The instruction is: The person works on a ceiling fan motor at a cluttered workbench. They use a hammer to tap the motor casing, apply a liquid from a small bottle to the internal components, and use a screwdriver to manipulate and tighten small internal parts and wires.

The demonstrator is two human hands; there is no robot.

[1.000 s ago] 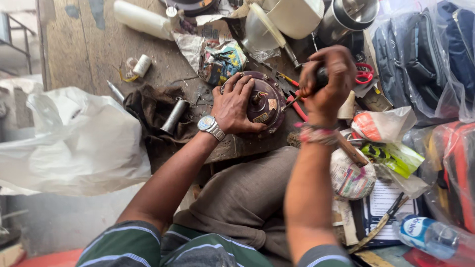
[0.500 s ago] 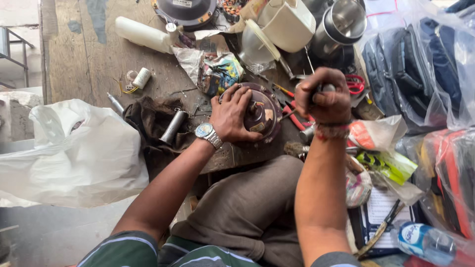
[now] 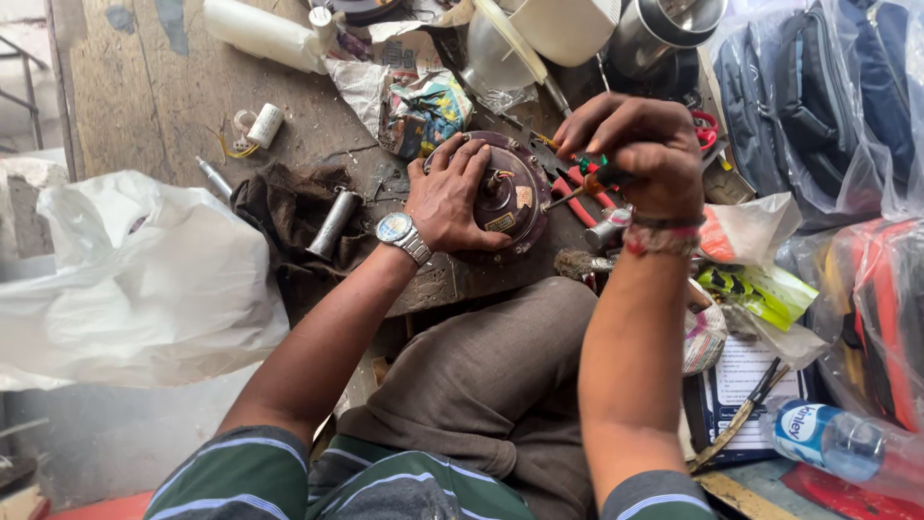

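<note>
A round brown metal motor housing (image 3: 508, 197) lies flat on a worn wooden table (image 3: 144, 91). My left hand (image 3: 450, 197), with a wristwatch on the wrist, presses down on the housing's left side. Just right of the housing, my right hand (image 3: 635, 154) grips a screwdriver (image 3: 589, 183) with a green and orange handle. Its tip points at the housing's right rim. Red-handled pliers (image 3: 577, 200) lie under the right hand.
A large white plastic bag (image 3: 135, 279) lies at the left. A dark rag (image 3: 289, 217) with a metal cylinder (image 3: 334, 223) sits beside the housing. Steel pots, a white bottle (image 3: 265, 34), wrapped bags (image 3: 818, 106) and a water bottle (image 3: 847, 443) crowd the back and right.
My right hand has lowered from a raised fist to a sideways grip, bringing the screwdriver tip against the housing's rim. The left hand stays on the housing.
</note>
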